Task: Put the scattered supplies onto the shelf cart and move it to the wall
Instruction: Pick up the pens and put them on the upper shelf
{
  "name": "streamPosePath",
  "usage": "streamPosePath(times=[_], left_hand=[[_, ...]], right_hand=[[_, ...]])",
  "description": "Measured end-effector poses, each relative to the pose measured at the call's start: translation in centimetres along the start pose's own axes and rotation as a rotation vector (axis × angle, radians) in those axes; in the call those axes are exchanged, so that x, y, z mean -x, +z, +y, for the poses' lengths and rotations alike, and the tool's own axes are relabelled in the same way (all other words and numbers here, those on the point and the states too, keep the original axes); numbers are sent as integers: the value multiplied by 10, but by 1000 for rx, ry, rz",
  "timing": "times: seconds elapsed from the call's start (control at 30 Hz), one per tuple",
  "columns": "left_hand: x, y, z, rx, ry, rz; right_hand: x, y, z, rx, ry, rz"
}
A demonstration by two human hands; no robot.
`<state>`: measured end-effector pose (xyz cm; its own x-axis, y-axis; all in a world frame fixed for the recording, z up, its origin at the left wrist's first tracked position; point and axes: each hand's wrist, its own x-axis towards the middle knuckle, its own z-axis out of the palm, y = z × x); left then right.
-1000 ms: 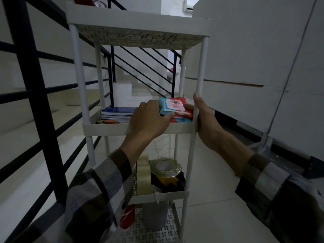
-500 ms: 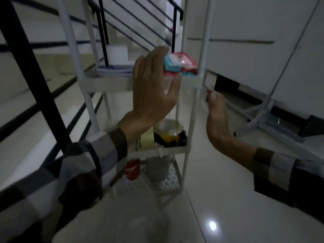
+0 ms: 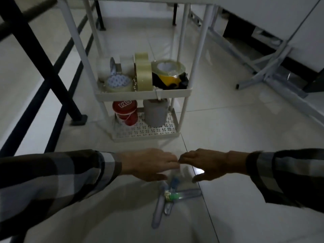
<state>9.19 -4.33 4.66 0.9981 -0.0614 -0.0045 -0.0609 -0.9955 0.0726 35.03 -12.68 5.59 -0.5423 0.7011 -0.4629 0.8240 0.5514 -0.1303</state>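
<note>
Both hands are coming down from the cart's middle shelf to the floor since the earlier frames: left hand [image 3: 150,164] and right hand [image 3: 204,163], open and empty, are converging just above the loose pens [image 3: 168,197] lying crossed on the tiles, likely to scoop them together. Shelf cart [image 3: 145,92] is standing just beyond, carrying tape rolls [image 3: 143,74] and a red tin [image 3: 125,111].
</note>
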Motion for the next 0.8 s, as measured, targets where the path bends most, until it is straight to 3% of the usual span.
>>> streamPosePath(times=[0.13, 0.23, 0.5, 0.8], left_hand=[[9, 31, 12, 97, -63, -151], [7, 45, 20, 93, -62, -232], [4, 66, 25, 17, 14, -118], [-7, 65, 18, -23, 44, -143]], right_hand=[[-16, 17, -20, 39, -47, -142], [-25, 30, -32, 140, -85, -126], [-23, 70, -53, 322, -109, 68], [-1, 64, -40, 172, -26, -4]])
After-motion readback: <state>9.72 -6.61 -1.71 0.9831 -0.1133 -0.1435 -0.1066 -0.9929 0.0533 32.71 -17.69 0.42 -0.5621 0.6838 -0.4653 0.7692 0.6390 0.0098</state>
